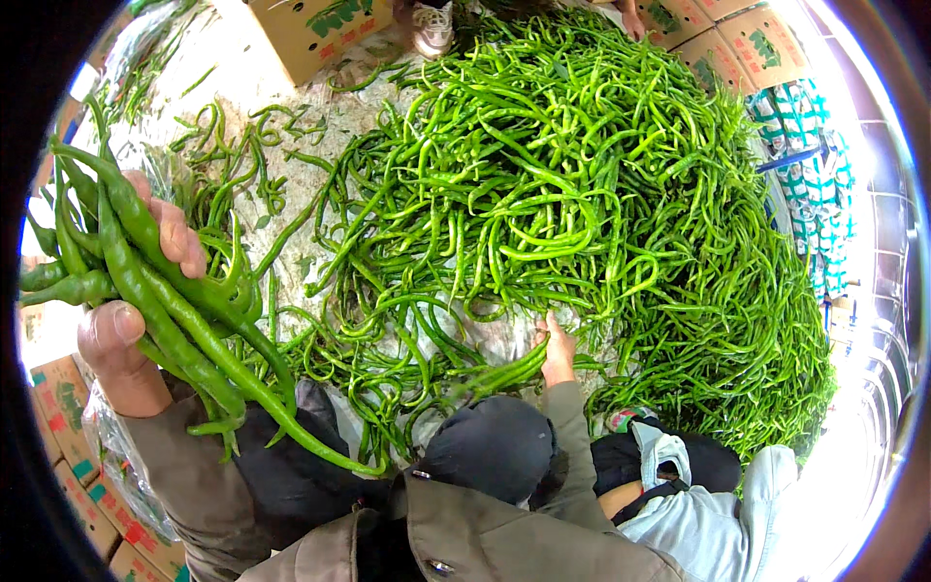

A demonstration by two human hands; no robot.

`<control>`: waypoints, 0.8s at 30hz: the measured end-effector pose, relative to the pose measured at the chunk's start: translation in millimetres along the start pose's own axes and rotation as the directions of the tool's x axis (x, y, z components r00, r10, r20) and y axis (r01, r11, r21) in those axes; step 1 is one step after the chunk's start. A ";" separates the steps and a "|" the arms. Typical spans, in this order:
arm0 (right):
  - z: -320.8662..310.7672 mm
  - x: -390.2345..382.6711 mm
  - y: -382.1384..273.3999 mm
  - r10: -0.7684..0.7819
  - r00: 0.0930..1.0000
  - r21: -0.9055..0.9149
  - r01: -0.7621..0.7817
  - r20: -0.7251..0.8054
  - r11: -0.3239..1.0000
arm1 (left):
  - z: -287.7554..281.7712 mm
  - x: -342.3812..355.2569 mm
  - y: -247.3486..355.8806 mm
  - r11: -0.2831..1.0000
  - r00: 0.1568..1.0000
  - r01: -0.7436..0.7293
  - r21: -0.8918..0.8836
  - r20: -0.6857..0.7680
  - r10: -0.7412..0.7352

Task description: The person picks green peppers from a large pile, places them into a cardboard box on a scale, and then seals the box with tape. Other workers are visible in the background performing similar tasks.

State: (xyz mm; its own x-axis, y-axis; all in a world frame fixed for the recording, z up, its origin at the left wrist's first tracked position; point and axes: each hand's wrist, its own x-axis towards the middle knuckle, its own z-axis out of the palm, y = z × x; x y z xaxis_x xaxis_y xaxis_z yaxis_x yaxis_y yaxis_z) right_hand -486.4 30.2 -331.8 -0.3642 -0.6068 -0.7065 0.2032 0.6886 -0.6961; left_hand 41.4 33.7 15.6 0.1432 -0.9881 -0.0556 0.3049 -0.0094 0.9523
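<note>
My left hand [114, 339] is raised at the far left, its fingers and thumb wrapped round a thick bunch of long green chili peppers [165, 291]. The tips of that bunch hang down toward my dark trousers. Lower in the middle, my right hand [557, 357] is closed on a few slim green chilies [506, 374], which point left and are partly blurred. Just beyond it rises a large heap of green chilies [582, 184], spreading to the right. Looser chilies [388, 388] lie in front of my knees.
A pale sheet [252, 87] covers the ground, with scattered chilies on it. Cardboard boxes stand at the top left [315, 39], top right [747, 48] and lower left [73, 417]. Another person in light blue [698, 533] sits close on my right. A shoe [433, 31] and another person's hand [630, 19] show beyond the heap.
</note>
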 end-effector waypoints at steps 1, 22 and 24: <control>-12.2 13.6 -0.3 -0.027 0.995 0.081 0.035 -0.095 0.996 | 1.7 2.5 -3.8 1.000 1.000 0.006 -0.017 0.017 -0.006; -5.2 -115.7 -116.9 -0.752 0.529 -0.401 0.637 -0.394 0.658 | -3.6 6.4 -8.1 0.997 0.999 0.037 0.069 0.019 -0.039; -16.1 -133.8 -137.9 -0.892 0.315 -0.531 0.719 -0.325 0.448 | -14.2 11.0 -16.6 0.999 0.998 0.033 0.042 0.060 -0.036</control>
State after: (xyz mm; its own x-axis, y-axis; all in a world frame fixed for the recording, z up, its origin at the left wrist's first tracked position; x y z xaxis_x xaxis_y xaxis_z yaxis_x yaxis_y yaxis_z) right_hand -480.3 22.9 -139.3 -0.5911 -0.6765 0.4393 -0.6539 0.0831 -0.7520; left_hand 51.3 25.1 -5.0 0.0751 -0.9946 -0.0716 0.2699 -0.0488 0.9616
